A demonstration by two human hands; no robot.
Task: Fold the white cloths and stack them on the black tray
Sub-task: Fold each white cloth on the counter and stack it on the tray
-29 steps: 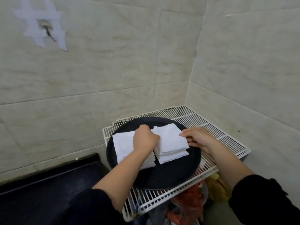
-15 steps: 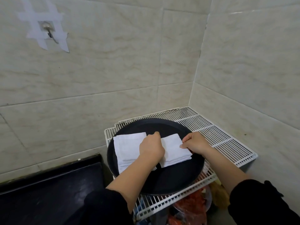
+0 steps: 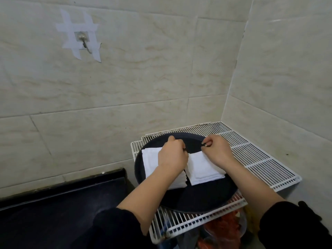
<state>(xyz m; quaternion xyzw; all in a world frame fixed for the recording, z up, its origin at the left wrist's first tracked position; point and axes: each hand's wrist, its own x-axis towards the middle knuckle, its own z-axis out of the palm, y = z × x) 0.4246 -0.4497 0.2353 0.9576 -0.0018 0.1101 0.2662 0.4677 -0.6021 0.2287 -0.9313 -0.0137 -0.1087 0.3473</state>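
Pale marbled tiles covered both walls of a corner, and high on the left a metal hook [image 3: 84, 43] was fixed under crossed strips of white tape [image 3: 69, 26]. Below it, at lower left, ran a black counter [image 3: 53, 203]. Just to its right a white wire rack [image 3: 260, 159] stood pushed into the corner, and the round black tray [image 3: 197, 200] lay flat on its left part.

Two piles of folded white cloths lay side by side on the tray with a narrow dark gap between them. The left pile [image 3: 150, 162] sat toward the tray's left rim, partly hidden by a forearm. The left hand [image 3: 173, 155] rested over that pile's far right corner, back to the camera and fingers curled under; what they gripped, if anything, could not be told. The right pile [image 3: 203, 170] lay just across the gap, several layers thick at its near edge. The right hand [image 3: 215, 150] lay over its far side, fingers bent, thumb and forefinger tips drawn together at the far corner; whether cloth was pinched there could not be told. Under the rack's near edge something red [image 3: 224, 229] showed through clear plastic.
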